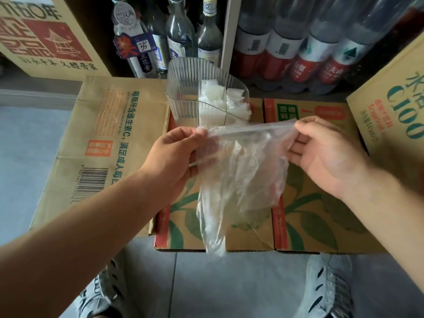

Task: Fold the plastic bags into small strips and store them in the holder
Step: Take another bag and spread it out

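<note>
Plastic bag (241, 175), clear and crinkled, hangs in the air between both hands, stretched along its top edge and drooping toward 6 o'clock. The left hand (174, 157) pinches the bag's upper left corner between thumb and curled fingers. The right hand (321, 154) pinches the upper right corner between thumb and forefinger, with its other fingers lying loosely behind the film.

At 12 o'clock from the hands, one clear ribbed holder (183, 92) stands on the cartons. Folded white strips (220, 104) are stacked in its right part; their number cannot be told.

The work surface is cardboard. Two leaf-printed cartons (183, 226) lie side by side beneath the bag. One barcode carton (110, 138) lies at 9 o'clock, partly overlapping them. One C100 carton (394, 111) leans at 3 o'clock, and one red-printed carton (46, 35) stands at 10 o'clock.

Behind the holder, at 12 o'clock, at least four glass bottles (181, 31) stand in a dark shelf. At 1 o'clock sits one shrink-wrapped pack of plastic bottles (298, 53), showing four red labels in front.

The grey tiled floor (229, 283) spreads at 6 o'clock, and two grey sneakers (330, 285) are planted on it at 5 and 7 o'clock.
</note>
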{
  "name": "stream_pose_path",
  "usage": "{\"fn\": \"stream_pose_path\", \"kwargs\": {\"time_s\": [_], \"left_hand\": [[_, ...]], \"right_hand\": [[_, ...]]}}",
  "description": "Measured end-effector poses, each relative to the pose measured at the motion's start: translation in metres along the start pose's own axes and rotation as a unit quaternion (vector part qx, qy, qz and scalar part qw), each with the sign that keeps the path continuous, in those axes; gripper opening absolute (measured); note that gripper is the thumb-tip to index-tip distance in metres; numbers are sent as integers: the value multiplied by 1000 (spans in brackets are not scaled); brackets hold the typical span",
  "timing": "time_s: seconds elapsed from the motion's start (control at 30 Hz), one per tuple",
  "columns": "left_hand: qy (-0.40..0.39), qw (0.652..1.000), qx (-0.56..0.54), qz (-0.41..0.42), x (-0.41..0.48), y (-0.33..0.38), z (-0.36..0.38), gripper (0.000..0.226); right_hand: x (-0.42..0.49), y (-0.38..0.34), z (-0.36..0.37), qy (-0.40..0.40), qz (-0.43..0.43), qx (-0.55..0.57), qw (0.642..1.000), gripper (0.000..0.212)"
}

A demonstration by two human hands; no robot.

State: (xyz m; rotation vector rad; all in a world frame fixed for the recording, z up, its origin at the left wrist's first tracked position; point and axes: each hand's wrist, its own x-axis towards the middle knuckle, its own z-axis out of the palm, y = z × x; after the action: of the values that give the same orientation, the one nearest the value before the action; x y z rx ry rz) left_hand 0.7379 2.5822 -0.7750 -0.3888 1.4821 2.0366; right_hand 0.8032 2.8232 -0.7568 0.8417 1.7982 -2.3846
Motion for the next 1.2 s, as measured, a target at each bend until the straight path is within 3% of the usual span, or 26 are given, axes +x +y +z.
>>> {"fn": "stream_pose_path", "kwargs": {"time_s": [0.13,0.2,0.3,0.43,0.53,0.63,0.93,1.03,1.2], "left_hand": [[-6,998,59,11,-4,-2,0,7],[20,993,111,26,-3,-3,-2,18],[27,981,182,59,-1,-1,-3,24],[-115,966,229,42,-5,1,15,33],[-134,972,192,18,-3,-6,19,29],[-93,987,133,-3,2,-8,5,14],[-18,997,74,32,9,2,-13,15],[28,994,93,54,11,3,-16,15],[152,960,200,119,19,0,-26,27]], "right_hand": [[3,12,3,124,-100,-174,972,23],[2,13,6,139,-151,-222,953,19],[-5,10,15,51,-164,-206,963,17],[-7,17,30,-62,-162,-272,947,9],[-5,20,34,-136,-131,-238,953,15],[-4,17,24,-172,-77,-205,960,36],[-4,2,-10,-269,51,-223,935,28],[-4,-1,-18,-293,99,-234,922,38],[-7,-1,-27,-299,123,-280,904,25]]}}
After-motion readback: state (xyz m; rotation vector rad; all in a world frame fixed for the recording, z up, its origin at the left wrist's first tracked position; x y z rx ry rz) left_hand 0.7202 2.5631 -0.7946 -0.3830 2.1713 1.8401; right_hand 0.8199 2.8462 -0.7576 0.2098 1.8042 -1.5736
